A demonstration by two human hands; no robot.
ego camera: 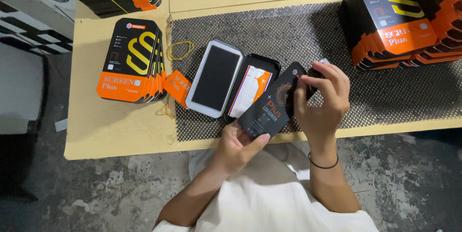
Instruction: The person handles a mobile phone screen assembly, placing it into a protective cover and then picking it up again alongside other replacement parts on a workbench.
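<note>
Over the counter's (pixel 115 131) near edge, left hand (pixel 236 145) gripping the lower end of a slim black box (pixel 272 109), thumb across its face. Right hand (pixel 320 100) pinching the upper end, fingers (pixel 315 75) closed on a small dark tab. Best kept level, pulled gently. Glossy black card with orange swirl and pale lettering. Beside it on the mesh mat (pixel 298 30), an open black case (pixel 250 90).
</note>
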